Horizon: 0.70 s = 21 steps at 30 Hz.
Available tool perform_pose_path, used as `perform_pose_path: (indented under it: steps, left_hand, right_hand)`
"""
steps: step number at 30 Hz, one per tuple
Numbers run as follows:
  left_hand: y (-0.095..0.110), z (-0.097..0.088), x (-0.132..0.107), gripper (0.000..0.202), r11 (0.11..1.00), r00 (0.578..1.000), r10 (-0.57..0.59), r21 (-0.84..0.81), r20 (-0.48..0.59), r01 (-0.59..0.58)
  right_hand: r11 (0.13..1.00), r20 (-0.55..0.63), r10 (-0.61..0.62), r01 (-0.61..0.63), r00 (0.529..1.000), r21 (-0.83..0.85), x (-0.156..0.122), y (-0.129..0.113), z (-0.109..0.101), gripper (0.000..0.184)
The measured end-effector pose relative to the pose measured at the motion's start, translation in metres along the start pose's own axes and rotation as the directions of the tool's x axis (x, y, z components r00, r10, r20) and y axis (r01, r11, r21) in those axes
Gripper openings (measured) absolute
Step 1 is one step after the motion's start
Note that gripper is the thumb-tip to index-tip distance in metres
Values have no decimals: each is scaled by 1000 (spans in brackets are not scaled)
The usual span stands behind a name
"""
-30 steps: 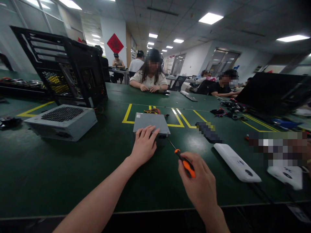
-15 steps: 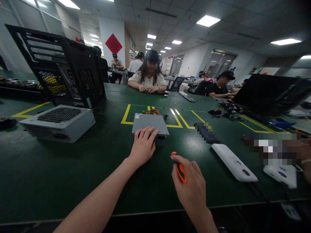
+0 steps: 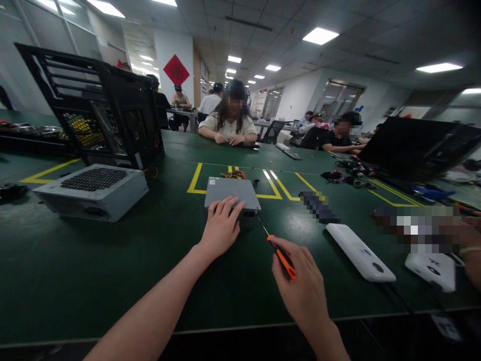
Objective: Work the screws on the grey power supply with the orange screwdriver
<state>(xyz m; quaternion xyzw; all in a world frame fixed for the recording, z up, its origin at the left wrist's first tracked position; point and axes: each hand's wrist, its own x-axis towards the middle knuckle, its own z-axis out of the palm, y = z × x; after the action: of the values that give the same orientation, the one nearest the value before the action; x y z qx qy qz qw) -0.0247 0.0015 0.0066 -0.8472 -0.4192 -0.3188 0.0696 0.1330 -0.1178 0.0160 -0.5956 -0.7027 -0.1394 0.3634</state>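
A grey power supply unit (image 3: 233, 191) lies on the green table, its dark front side facing me and coloured wires at its back. My left hand (image 3: 221, 225) rests on its near top edge, fingers stretched out over the lid. Between the fingers of my right hand (image 3: 300, 281) is a screwdriver (image 3: 282, 258) with an orange and black handle. Its thin shaft points up and left, with the tip at the unit's near right corner. I cannot tell whether the tip sits in a screw.
On the left stand a second power supply (image 3: 93, 193) with a round grille and an open black computer case (image 3: 128, 115). To the right lie a white power bank (image 3: 361, 253), a blurred dark item, cables (image 3: 349, 170) and a black panel (image 3: 417, 148). A person (image 3: 229, 120) sits opposite.
My right hand and the screwdriver handle have shifted slightly right, and the handle is turned a little. The shaft shows more brightly. My left hand stays on the power supply unit.
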Motion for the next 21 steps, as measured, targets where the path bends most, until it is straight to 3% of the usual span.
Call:
perform_pose_path:
  steps: [6, 16, 21]
  left_hand:
    - [-1, 2, -1, 47, 1000, 1000, -2, 7, 6, 2]
    - [1, 0, 0, 47, 1000, 1000, -2, 14, 12, 2]
    - [0, 1, 0, 47, 1000, 1000, 1, 12, 11, -1]
  right_hand:
    - [972, -38, 193, -186, 980, 144, -1, -1, 4, 29]
    - [991, -79, 105, -98, 991, 88, 0, -5, 0, 26]
    - [960, -91, 277, -280, 956, -16, 0, -1, -4, 33]
